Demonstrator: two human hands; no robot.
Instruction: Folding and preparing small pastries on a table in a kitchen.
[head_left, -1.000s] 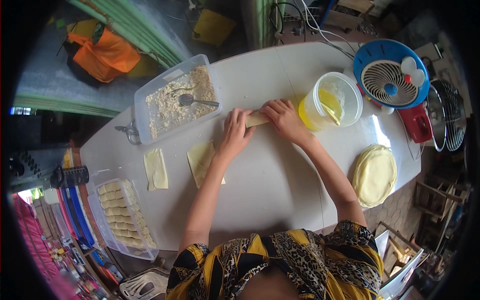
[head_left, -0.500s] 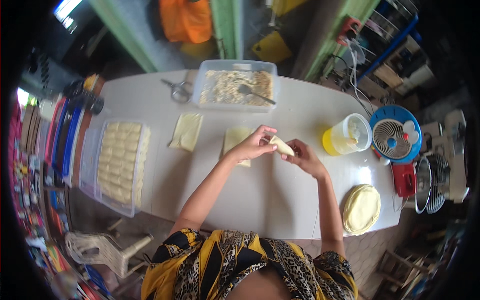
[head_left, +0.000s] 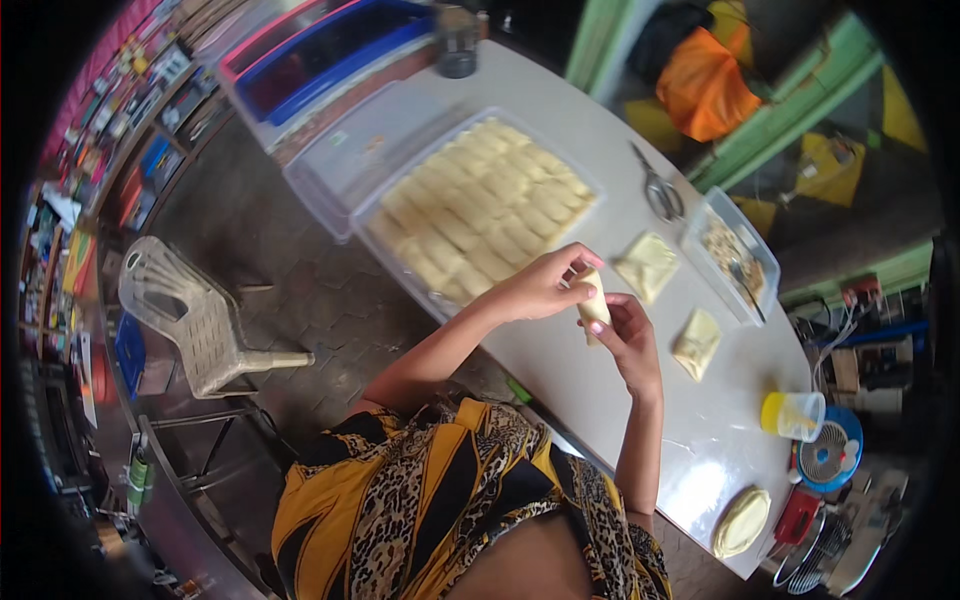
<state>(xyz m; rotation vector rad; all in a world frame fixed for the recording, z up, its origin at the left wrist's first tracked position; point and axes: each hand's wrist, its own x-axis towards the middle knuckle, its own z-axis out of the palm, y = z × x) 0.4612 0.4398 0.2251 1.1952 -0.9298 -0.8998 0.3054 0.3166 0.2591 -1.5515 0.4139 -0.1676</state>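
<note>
Between my two hands, above the table, is a pale spring roll (head_left: 594,303) in a smooth wrapper. My left hand (head_left: 555,285) pinches its upper end, and my right hand (head_left: 630,345) grips lower down with thumb and fingers. To the left of them lies a clear plastic box of rolls (head_left: 485,205), packed in close rows. Right of my hands, two pale wrappers (head_left: 648,266) lie apart on the table, the nearer wrapper (head_left: 697,345) looking folded. A clear tub (head_left: 768,240) holding crumbly filling and a spoon stands beyond them.
Scissors (head_left: 660,192) lie near the far table edge. A stack of round wrappers (head_left: 743,522), a tub of yellow liquid (head_left: 793,415) and a blue fan (head_left: 830,448) are at the right. Left are the box's lid (head_left: 340,165) and a plastic chair (head_left: 195,310).
The view has swung left, bringing the box of rolls close to my hands. The spring roll has turned from slanted to nearly upright, still held by both hands.
</note>
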